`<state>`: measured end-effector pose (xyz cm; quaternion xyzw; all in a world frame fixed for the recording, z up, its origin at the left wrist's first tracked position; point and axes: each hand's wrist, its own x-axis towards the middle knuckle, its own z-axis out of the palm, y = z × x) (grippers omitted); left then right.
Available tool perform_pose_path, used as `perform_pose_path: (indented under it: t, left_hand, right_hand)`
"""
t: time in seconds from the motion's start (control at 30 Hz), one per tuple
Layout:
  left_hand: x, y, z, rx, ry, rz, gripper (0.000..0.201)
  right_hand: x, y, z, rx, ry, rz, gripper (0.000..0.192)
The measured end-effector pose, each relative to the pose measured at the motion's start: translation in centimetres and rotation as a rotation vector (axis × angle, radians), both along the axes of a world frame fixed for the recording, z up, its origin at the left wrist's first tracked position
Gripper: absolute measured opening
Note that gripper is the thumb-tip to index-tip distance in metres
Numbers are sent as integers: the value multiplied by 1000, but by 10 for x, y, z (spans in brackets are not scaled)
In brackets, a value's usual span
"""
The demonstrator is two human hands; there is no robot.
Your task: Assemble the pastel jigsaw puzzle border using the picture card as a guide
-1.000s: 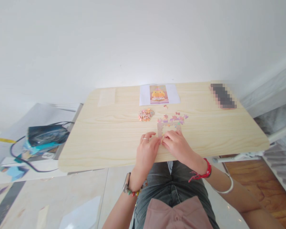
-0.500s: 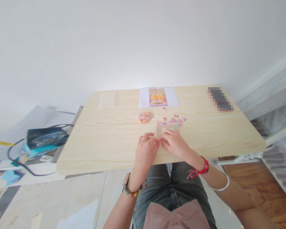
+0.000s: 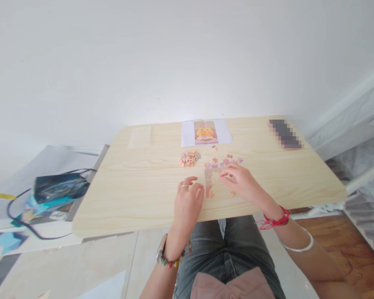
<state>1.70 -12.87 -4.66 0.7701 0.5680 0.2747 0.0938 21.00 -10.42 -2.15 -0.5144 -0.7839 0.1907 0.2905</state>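
Note:
A joined strip of puzzle pieces (image 3: pixel 208 185) lies upright on the pale wooden table (image 3: pixel 137 182). My left hand (image 3: pixel 188 201) rests just left of the strip, fingers curled, with a ring on one finger and nothing in it. My right hand (image 3: pixel 241 182) sits to the right of the strip. Its fingertips are down among the loose pink and purple pieces (image 3: pixel 225 161); whether they pinch a piece is too small to tell. A small heap of pieces (image 3: pixel 190 158) lies beyond my left hand.
A printed picture of a yellow figure (image 3: pixel 205 133) lies at the table's far edge, with a blurred dark flat object (image 3: pixel 285 133) at the far right. A dark bag with cables (image 3: pixel 57 187) lies on the floor to the left. White rails (image 3: pixel 361 199) stand on the right.
My hands were together over the near end of the strip. The right hand has moved away to the right and forward to the loose pieces, uncovering the strip. The left hand stayed beside it.

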Motion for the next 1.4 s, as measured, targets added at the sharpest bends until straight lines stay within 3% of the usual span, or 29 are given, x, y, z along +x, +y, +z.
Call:
perform_pose_path:
  t: [0.2, 0.33, 0.47, 0.7, 0.9, 1.0, 1.23, 1.4]
  left_hand:
    - [-11, 2, -2, 59, 12, 29, 10]
    - [-14, 7, -7, 82, 2, 25, 9]
    - [-14, 10, -12, 101, -10, 10, 10]
    - [-14, 12, -16, 124, -20, -4, 12]
    - [-15, 12, -17, 131, -18, -8, 13]
    - [-18, 11, -18, 139, -16, 1, 13]
    - [-23, 8, -21, 116, -37, 31, 15]
    - [-19, 7, -21, 100, -50, 24, 16]
  right_hand:
    - [67, 21, 5, 81, -77, -188, 10]
    - [84, 36, -5, 16, -191, -147, 13]
    - [78, 46, -13, -43, -239, -44, 15]
    - [51, 61, -14, -17, -200, 38, 15]
    - [18, 87, -12, 13, -212, 265, 20]
    - [9, 98, -7, -24, -272, 355, 13]
    - [7, 98, -4, 9, -414, 255, 10]
    - [6, 95, -4, -55, -438, 207, 8]
